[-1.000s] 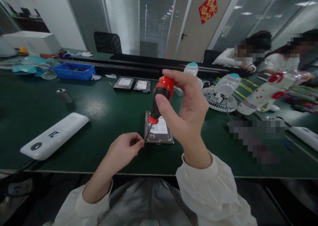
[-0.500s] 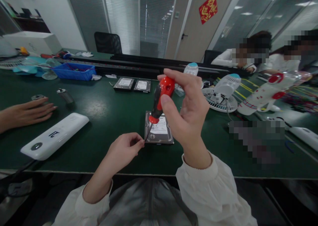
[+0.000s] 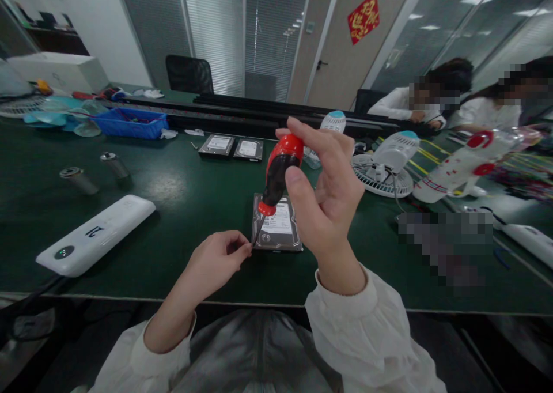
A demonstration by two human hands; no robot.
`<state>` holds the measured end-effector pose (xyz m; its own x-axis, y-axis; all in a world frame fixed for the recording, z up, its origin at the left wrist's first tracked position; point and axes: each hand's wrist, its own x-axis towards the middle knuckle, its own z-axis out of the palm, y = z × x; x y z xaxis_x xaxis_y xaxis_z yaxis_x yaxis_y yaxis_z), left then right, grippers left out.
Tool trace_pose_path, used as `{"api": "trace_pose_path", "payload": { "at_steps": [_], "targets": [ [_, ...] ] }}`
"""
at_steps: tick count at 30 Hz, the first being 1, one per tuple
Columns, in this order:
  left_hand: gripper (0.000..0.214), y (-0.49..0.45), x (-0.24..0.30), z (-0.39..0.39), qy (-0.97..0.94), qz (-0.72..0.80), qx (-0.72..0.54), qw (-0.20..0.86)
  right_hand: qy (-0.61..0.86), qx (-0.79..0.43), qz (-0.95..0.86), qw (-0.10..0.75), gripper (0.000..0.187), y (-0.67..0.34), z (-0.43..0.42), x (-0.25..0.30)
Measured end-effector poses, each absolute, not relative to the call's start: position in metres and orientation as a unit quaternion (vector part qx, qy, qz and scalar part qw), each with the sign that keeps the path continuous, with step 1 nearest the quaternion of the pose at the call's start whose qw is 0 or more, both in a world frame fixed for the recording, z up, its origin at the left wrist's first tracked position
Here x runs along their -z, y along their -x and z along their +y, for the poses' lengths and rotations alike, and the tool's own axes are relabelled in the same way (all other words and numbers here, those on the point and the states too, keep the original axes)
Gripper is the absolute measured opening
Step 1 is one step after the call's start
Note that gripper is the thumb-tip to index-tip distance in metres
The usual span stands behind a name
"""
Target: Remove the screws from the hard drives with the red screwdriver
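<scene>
A hard drive (image 3: pixel 279 234) lies label side up on the green table in front of me. My right hand (image 3: pixel 330 200) is closed round the red and black handle of a screwdriver (image 3: pixel 281 171), fingers over its top and thumb against its side. The shaft slants down to the drive's near left corner. At that corner my left hand (image 3: pixel 218 257) is pinched, its fingertips beside the screwdriver's tip. Whatever lies between those fingertips is too small to make out.
Two more hard drives (image 3: pixel 217 144) lie farther back, near a blue bin (image 3: pixel 132 123). Left are two metal cylinders (image 3: pixel 79 181) and a white power bank (image 3: pixel 97 234). A white fan (image 3: pixel 382 171) and a bottle (image 3: pixel 453 171) occupy the right. Two people (image 3: pixel 404 102) sit beyond.
The screwdriver handle has turned in my right hand, showing more black. Another person's hand has left the table at the left, uncovering a metal cylinder. My left hand keeps its place.
</scene>
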<state>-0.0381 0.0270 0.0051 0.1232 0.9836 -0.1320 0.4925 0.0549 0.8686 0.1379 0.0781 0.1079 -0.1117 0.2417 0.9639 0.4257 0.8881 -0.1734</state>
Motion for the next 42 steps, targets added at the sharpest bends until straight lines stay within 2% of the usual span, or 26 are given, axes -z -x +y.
{"api": "trace_pose_path", "payload": {
  "at_steps": [7, 11, 20, 26, 42],
  "targets": [
    [0.026, 0.0384, -0.0056, 0.0277, -0.619, 0.594, -0.294, 0.421, 0.230, 0.054, -0.729, 0.642, 0.026, -0.1367, 0.0776, -0.1097],
    [0.026, 0.0385, -0.0043, 0.0274, -0.623, 0.592, -0.295, 0.418, 0.215, 0.029, -0.739, 0.638, 0.031, -0.1387, 0.0771, -0.1086],
    [0.028, 0.0386, -0.0050, 0.0276, -0.622, 0.592, -0.296, 0.419, 0.233, 0.042, -0.734, 0.636, 0.028, -0.1369, 0.0783, -0.1093],
    [0.027, 0.0381, -0.0050, 0.0274, -0.620, 0.594, -0.295, 0.420, 0.188, 0.025, -0.740, 0.645, 0.031, -0.1374, 0.0790, -0.1097],
    [0.029, 0.0391, -0.0037, 0.0269, -0.630, 0.589, -0.292, 0.412, 0.225, 0.039, -0.735, 0.639, 0.028, -0.1376, 0.0787, -0.1093]
  ]
}}
